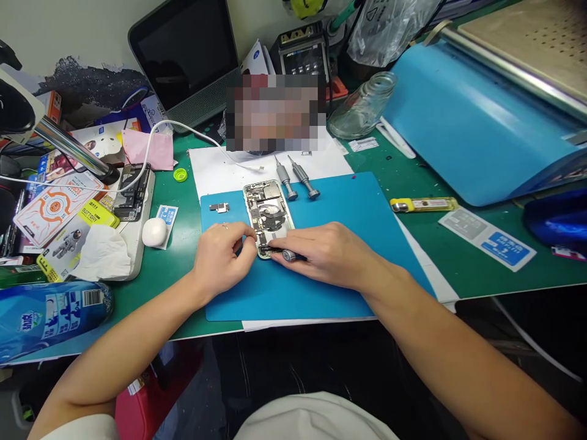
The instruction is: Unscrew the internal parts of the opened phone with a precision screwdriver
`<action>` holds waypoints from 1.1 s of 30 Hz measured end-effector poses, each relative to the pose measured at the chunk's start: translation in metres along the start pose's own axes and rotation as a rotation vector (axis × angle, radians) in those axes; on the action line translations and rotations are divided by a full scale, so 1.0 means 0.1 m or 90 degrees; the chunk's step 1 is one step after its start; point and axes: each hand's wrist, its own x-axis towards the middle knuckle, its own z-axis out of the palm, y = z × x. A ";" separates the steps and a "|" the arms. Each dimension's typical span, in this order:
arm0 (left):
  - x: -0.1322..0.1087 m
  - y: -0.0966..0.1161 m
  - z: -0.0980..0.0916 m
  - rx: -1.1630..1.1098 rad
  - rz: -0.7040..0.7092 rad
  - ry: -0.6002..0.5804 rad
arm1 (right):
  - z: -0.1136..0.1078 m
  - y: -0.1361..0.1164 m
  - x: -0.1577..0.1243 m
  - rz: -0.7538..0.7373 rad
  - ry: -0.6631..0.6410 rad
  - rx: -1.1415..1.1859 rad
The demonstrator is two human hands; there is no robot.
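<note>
An opened smartphone (271, 211) with its inner parts bare lies on a blue mat (330, 205). My left hand (224, 256) is closed, its thumb and forefinger at the phone's lower left edge. My right hand (332, 253) reaches over the lower right end of the phone, with a grey screwdriver (288, 255) held in the fingers; its tip is hidden. The fingertips cover part of the phone's lower end. On the mat to the left rests a small metal phone part (219, 208). Two more grey screwdrivers (287, 178) lie beyond the phone's upper right corner.
A yellow utility knife (423, 205) and a label card (487, 238) lie to the right. On the left are a white earbud case (155, 233), crumpled tissue (104, 253) and a blue bag (55, 318). A white cable (183, 125), glass jar (362, 107) and screen (183, 55) stand behind.
</note>
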 end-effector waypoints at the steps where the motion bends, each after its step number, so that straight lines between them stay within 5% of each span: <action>1: 0.00 0.00 0.00 0.004 0.004 -0.001 | 0.00 0.00 0.00 0.002 0.000 0.006; 21: 0.00 -0.03 0.03 0.026 0.040 -0.016 | 0.01 0.04 -0.02 0.051 -0.059 0.053; 33: 0.00 -0.03 0.02 0.017 0.046 -0.034 | 0.01 0.05 -0.02 0.128 0.017 0.060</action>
